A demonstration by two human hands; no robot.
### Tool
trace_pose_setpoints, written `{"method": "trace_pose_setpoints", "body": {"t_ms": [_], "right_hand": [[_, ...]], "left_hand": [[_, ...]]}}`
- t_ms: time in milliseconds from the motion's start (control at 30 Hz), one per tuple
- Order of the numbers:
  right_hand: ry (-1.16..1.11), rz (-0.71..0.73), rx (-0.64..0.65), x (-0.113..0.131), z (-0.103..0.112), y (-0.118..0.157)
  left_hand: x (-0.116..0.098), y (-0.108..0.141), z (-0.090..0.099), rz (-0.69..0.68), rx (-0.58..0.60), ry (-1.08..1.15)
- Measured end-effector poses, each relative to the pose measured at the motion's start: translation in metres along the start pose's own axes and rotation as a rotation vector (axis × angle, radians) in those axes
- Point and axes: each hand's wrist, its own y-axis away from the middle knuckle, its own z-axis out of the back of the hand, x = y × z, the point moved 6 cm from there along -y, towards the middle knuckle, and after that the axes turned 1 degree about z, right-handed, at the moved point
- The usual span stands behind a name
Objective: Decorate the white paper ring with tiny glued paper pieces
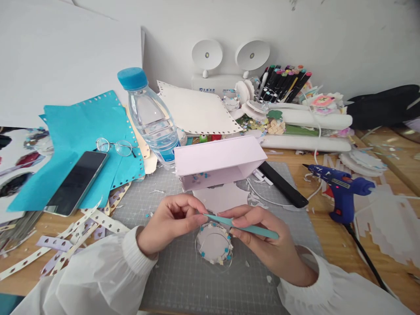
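I seem mid-transfer: my right hand [272, 251] pinches teal tweezers [262, 231], tip at my left hand [169, 223], whose grip I can't tell; next calls for steadiness.

Wooden table [341, 267]: gray cutting mat [243, 284], blue glue gun [343, 190], punched paper strips [59, 243]; white rolls [306, 143] behind, probably.

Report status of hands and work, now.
Right hand gripping teal tool. Left hand at its tip. Decorated disc on cutting mat. Pale box just beyond.
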Motion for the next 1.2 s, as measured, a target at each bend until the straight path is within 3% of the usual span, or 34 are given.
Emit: {"method": "trace_pose_setpoints", "body": {"t_ms": [700,1033,1200], "right_hand": [[0.073,0.066,0.007,0.004,0.0,0.0],[-0.156,-0.132,-0.078,-0.009,0.006,0.001],[-0.215,-0.141,-0.061,-0.008,0.004,0.001]], "left_hand": [[-0.002,0.0,0.005,-0.04,-0.072,-0.017],[-0.002,0.001,0.004,-0.016,-0.069,-0.117],[-0.002,0.002,0.002,0.003,-0.047,-0.15]]}}
